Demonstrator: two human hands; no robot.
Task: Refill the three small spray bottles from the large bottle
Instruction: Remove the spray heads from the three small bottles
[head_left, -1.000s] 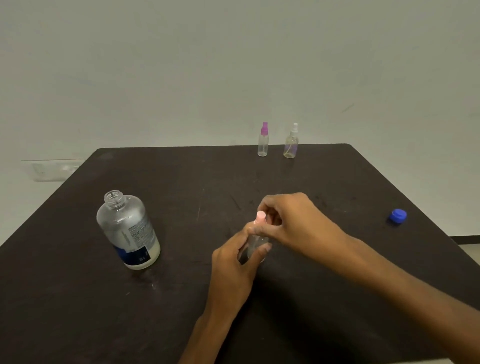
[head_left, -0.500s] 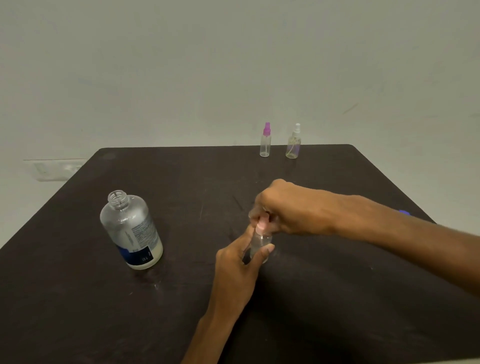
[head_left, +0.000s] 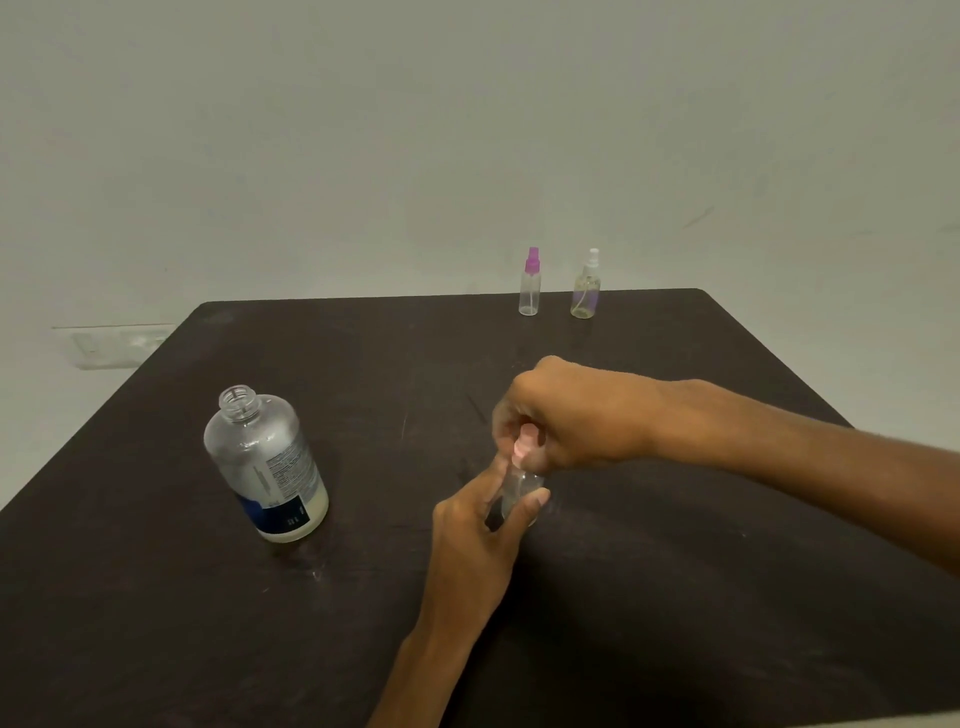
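Your left hand (head_left: 480, 525) grips the clear body of a small spray bottle (head_left: 519, 486) standing near the middle of the dark table (head_left: 675, 597), fingers curled round it. Your right hand (head_left: 571, 415) pinches its pink cap (head_left: 522, 451) from above. The large bottle (head_left: 267, 467) stands uncapped to the left, well apart. Two more small spray bottles, one purple-topped (head_left: 530, 283) and one white-topped (head_left: 587, 286), stand side by side at the far edge.
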